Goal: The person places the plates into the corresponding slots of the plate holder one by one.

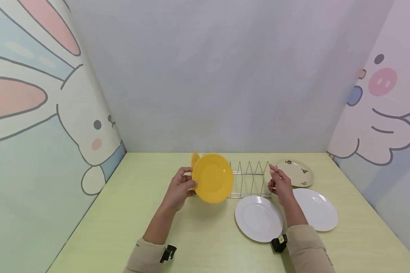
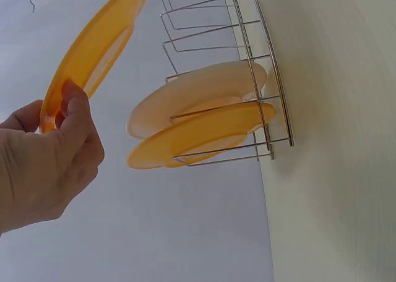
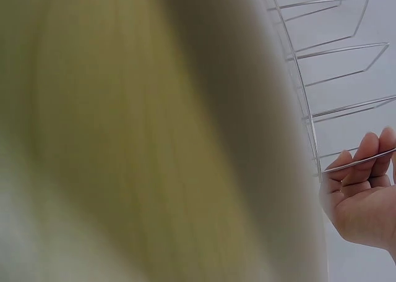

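In the head view, the yellow plate is held up near the centre of the frame, just right of the left hand, by which its left edge is pinched between thumb and fingers. Its face is turned to the camera, and the left part of the wire rack is covered by it. The rack's long axis is laid from left to right, and its bare dividers are seen between the plate and the right hand, by which the rack's right end is gripped; thus the left hand is the nearer one to the plate. Room seems to be given more at lower left, because a white plate is placed below the rack, and another white plate and a patterned plate toward the right. In the left wrist view, the held plate is seen nearly edge-on, slanted from the hand to the top of the frame, apart from the rack; a pale plate and a second yellow plate are kept in neighbouring slots near the middle, with bare dividers above. In the right wrist view, a wire is held by the fingers at the right edge; the large blurred shape at left cannot be identified.
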### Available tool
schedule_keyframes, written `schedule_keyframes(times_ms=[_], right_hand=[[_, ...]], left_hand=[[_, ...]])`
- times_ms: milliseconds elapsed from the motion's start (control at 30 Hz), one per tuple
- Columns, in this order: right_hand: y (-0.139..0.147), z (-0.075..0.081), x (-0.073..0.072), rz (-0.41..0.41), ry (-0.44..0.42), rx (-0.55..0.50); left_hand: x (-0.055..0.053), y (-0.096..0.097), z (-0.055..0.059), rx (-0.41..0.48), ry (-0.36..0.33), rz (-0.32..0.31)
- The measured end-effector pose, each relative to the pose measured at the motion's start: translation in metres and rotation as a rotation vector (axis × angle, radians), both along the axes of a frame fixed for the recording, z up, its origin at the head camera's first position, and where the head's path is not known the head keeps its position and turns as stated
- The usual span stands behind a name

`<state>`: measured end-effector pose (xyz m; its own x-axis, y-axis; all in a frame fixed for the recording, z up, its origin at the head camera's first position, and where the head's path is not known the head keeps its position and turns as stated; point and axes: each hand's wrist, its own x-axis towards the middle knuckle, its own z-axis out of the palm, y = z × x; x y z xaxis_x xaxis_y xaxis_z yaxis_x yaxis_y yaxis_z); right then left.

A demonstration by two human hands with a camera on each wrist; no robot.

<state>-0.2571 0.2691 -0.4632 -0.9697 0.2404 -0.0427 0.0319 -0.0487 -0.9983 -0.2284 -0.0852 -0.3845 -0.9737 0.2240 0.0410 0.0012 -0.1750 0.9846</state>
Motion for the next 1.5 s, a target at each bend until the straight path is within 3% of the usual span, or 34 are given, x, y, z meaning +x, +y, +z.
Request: schedule_keyframes(times_ms=[533, 833, 1267, 1500], right_hand=[[0.0, 0.0, -0.002, -0.006, -0.003, -0.037], [0.0, 0.0, -0.002, -0.002, -0.001, -0.035], [0.002, 0.001, 0.0, 0.005, -0.005, -0.035], [-0.001, 0.004, -0.001, 0.024, -0.004, -0.01]], left_hand=[[-0.004, 0.028, 0.002, 0.207, 0.024, 0.233], [-0.014, 0.038, -0.003, 0.301, 0.052, 0.354], [-0.013, 0.058, -0.014, 0.312, 0.088, 0.474], [-0.015, 0.067, -0.023, 0.225, 0.141, 0.529]])
